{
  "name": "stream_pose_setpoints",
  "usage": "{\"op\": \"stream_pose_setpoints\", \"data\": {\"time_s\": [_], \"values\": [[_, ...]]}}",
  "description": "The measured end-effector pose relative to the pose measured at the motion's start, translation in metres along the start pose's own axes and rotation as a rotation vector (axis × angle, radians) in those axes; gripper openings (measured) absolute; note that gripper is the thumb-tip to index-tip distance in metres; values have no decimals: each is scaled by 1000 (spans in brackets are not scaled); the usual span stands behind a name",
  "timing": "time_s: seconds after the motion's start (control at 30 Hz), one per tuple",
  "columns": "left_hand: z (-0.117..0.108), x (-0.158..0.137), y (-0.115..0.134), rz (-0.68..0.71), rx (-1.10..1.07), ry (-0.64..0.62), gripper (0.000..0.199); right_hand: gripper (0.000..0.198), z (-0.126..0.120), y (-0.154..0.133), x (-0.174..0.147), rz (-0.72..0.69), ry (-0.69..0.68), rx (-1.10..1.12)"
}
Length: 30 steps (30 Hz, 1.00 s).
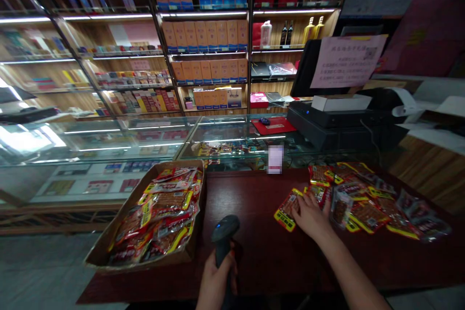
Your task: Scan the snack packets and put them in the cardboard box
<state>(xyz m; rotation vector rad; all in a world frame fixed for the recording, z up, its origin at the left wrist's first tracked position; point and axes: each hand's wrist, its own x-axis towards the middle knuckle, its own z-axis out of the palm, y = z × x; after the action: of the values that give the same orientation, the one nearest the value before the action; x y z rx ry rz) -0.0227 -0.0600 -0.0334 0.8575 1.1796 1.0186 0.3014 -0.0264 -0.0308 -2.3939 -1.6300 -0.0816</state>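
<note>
My left hand (pixel 217 276) is wrapped round the handle of a dark barcode scanner (pixel 225 230), which is upright with a small blue light on its head. My right hand (pixel 310 213) lies with fingers spread over a red and yellow snack packet (pixel 286 213), touching its right side. More snack packets (pixel 368 215) lie in a loose pile to the right of that hand, with a clear pouch (pixel 340 208) of brown pieces among them. On the left, a cardboard box (pixel 198 237) is filled with similar packets.
The dark red table (pixel 254 261) meets a glass display counter (pixel 232 128) at the back. A small pale card stand (pixel 275 160) is at the table's rear edge. A monitor (pixel 305 70) and a black cash drawer (pixel 312 128) stand back right. Lit shelves of boxes line the wall.
</note>
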Motion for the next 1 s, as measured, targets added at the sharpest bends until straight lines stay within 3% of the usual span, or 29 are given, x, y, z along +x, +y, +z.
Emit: {"op": "stream_pose_setpoints", "data": {"time_s": [0.17, 0.27, 0.4, 0.47, 0.57, 0.73, 1.0], "values": [[0, -1, 0, 11, 16, 12, 60, 49, -2, -63, -33, -74, 20, 140], [1, 0, 1, 4, 30, 29, 61, 54, -10, -80, -32, -55, -50, 228], [3, -1, 4, -7, 48, 24, 64, 79, -9, -74, -19, -33, -187, 416], [6, -7, 6, -1, 54, 18, 65, 63, -2, -69, -16, -48, -256, 589], [10, -20, 12, 25, 90, -2, 60, 38, 10, -65, -21, -7, -324, 1019], [18, -39, 28, 32, 281, -86, 39, 53, 15, -63, -38, 169, -346, 1622], [40, -44, 38, 23, 366, -187, 29, 52, 11, -62, -35, 222, -167, 1747]]}}
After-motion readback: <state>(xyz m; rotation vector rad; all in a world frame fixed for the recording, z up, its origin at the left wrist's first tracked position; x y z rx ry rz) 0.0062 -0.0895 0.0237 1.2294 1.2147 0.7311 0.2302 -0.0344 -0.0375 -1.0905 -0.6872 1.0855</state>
